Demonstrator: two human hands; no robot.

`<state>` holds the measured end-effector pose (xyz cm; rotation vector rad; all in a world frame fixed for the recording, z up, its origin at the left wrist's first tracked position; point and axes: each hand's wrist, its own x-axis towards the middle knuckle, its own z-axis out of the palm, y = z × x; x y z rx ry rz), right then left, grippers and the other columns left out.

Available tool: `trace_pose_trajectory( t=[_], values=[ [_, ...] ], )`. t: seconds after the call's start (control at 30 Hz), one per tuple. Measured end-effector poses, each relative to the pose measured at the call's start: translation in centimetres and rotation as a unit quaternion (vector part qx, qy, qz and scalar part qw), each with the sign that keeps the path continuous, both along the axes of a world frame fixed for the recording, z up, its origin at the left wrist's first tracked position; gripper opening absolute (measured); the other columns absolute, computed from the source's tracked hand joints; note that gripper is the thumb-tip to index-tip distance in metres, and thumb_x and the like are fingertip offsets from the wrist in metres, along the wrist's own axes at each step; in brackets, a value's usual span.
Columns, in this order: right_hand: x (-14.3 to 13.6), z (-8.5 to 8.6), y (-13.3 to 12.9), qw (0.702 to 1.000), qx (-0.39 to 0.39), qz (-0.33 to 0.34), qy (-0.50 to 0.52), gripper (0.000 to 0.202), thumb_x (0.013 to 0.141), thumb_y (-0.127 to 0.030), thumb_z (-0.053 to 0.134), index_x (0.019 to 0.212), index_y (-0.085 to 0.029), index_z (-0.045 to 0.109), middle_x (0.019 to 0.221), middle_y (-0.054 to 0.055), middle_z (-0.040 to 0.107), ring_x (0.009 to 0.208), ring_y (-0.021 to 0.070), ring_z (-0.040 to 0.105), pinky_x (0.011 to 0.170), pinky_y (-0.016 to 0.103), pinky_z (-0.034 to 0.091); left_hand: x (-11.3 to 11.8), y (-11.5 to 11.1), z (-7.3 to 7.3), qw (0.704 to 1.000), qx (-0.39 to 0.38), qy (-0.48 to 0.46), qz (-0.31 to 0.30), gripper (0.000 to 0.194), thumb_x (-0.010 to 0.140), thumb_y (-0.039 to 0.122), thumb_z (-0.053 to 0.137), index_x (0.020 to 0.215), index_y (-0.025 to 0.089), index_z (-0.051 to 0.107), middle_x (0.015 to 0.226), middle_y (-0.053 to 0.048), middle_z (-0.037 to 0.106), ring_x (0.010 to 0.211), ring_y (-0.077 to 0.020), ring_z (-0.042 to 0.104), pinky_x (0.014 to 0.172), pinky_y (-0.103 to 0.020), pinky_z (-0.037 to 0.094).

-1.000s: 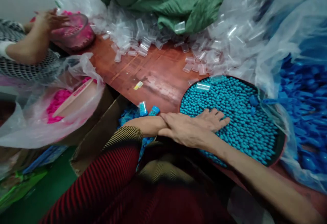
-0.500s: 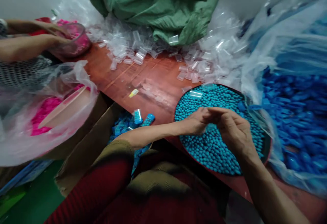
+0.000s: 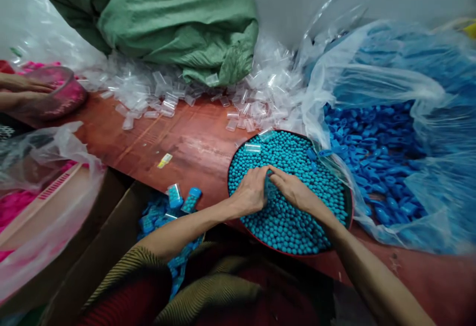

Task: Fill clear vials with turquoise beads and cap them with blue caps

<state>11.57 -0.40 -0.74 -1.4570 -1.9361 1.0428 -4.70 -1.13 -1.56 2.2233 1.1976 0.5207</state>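
A round tray [image 3: 349,212] full of small teal beads [image 3: 293,231] stands on the reddish table. Over the beads, my left hand [image 3: 252,190] is wrapped round a clear tube [image 3: 267,186], which shows only in part. My right hand [image 3: 292,187] meets it at the tube's top, with fingers pressed together; whether they hold anything is hidden. Loose clear tubes [image 3: 253,148] lie on the beads near the back rim. Left of my forearm, bead-filled tubes with blue caps [image 3: 191,200] lie at the table's front edge, above a cardboard box of more.
Blue caps [image 3: 386,167] fill a plastic bag at the right. Clear tubes [image 3: 167,100] are heaped along the wall under a green sack [image 3: 178,18]. At the far left, another person's hands reach into a bowl [image 3: 69,95]; a box with pink pieces [image 3: 15,204] stands in front.
The view has shifted right, so the table and sack appear further left. My hands have lowered toward the beads, and my left hand now shows round the tube.
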Motion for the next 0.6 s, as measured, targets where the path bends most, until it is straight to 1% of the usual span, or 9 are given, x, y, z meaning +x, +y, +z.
trace_pose_trajectory(
  t=[0.07,0.13,0.2,0.3,0.37,0.43,0.5,0.53,0.6],
  values=[
    [-0.3,1.2,2.3,0.998,0.041,0.013,-0.051,0.045,0.093,-0.048,0.036,0.115,-0.02,0.063,0.112,0.008,0.068,0.103,0.0239,0.063,0.09,0.039,0.048,-0.7,-0.2,-0.1,0.999,0.007,0.042,0.007,0.068,0.066,0.011,0.053,0.131,0.01,0.033,0.115,-0.015,0.053,0.107,-0.0296,0.05,0.093,-0.048,0.045],
    [-1.6,1.7,4.7,0.985,0.122,-0.008,-0.121,0.035,0.09,-0.038,0.047,0.115,-0.019,0.062,0.111,0.009,0.067,0.099,0.0234,0.062,0.089,0.036,0.047,-1.2,-0.3,-0.3,0.997,0.011,0.069,0.013,0.064,0.066,0.012,0.053,0.128,0.009,0.036,0.113,-0.016,0.053,0.105,-0.0306,0.05,0.091,-0.048,0.046],
    [-3.2,1.4,7.0,0.962,0.166,-0.002,-0.217,0.033,0.088,-0.03,0.053,0.116,-0.016,0.061,0.11,0.013,0.065,0.101,0.0255,0.059,0.087,0.036,0.046,-1.5,-0.3,-0.6,0.996,0.015,0.089,0.02,0.061,0.066,0.013,0.054,0.125,0.009,0.039,0.111,-0.016,0.053,0.105,-0.0312,0.05,0.09,-0.049,0.046],
    [-4.6,-0.1,9.0,0.938,0.157,0.012,-0.308,0.028,0.087,-0.022,0.054,0.112,-0.016,0.062,0.104,0.014,0.064,0.099,0.0257,0.057,0.085,0.035,0.045,-1.7,-0.1,-1.1,0.995,0.034,0.094,0.03,0.058,0.066,0.013,0.053,0.123,0.011,0.04,0.114,-0.016,0.052,0.109,-0.0311,0.049,0.093,-0.049,0.045],
    [-4.2,-0.9,9.0,0.94,0.161,0.03,-0.299,0.029,0.087,-0.019,0.052,0.115,-0.017,0.061,0.104,0.012,0.063,0.099,0.0242,0.056,0.087,0.034,0.045,-1.8,0.0,-1.2,0.994,0.057,0.087,0.031,0.059,0.065,0.011,0.053,0.123,0.012,0.039,0.123,-0.018,0.047,0.12,-0.0331,0.044,0.098,-0.05,0.041],
    [-3.1,-1.4,8.1,0.944,0.182,0.056,-0.27,0.03,0.088,-0.017,0.048,0.115,-0.017,0.06,0.103,0.011,0.062,0.099,0.0235,0.055,0.087,0.033,0.044,-1.7,0.3,-1.1,0.992,0.082,0.09,0.032,0.06,0.064,0.008,0.053,0.122,0.012,0.04,0.137,-0.021,0.036,0.134,-0.0375,0.029,0.105,-0.055,0.032],
    [-1.7,-1.6,6.5,0.948,0.196,0.09,-0.234,0.031,0.088,-0.016,0.044,0.115,-0.017,0.061,0.101,0.012,0.062,0.097,0.0235,0.055,0.086,0.035,0.045,-1.5,0.6,-1.1,0.991,0.088,0.102,0.022,0.061,0.062,0.007,0.054,0.121,0.01,0.04,0.147,-0.023,0.024,0.14,-0.0413,0.014,0.109,-0.059,0.024],
    [-1.2,-1.7,5.7,0.953,0.195,0.102,-0.208,0.033,0.088,-0.015,0.043,0.116,-0.016,0.06,0.1,0.012,0.062,0.096,0.0235,0.055,0.086,0.035,0.046,-1.4,0.8,-1.1,0.991,0.082,0.109,0.01,0.062,0.061,0.007,0.054,0.122,0.009,0.039,0.149,-0.024,0.021,0.14,-0.0422,0.012,0.109,-0.059,0.022],
    [-0.2,-1.9,4.0,0.971,0.179,0.089,-0.131,0.037,0.087,-0.016,0.043,0.121,-0.016,0.057,0.099,0.011,0.064,0.094,0.0226,0.058,0.085,0.036,0.048,-1.3,1.2,-1.2,0.991,0.059,0.114,-0.023,0.066,0.062,0.009,0.056,0.125,0.008,0.037,0.148,-0.024,0.024,0.139,-0.0414,0.018,0.108,-0.057,0.026]
  ],
)
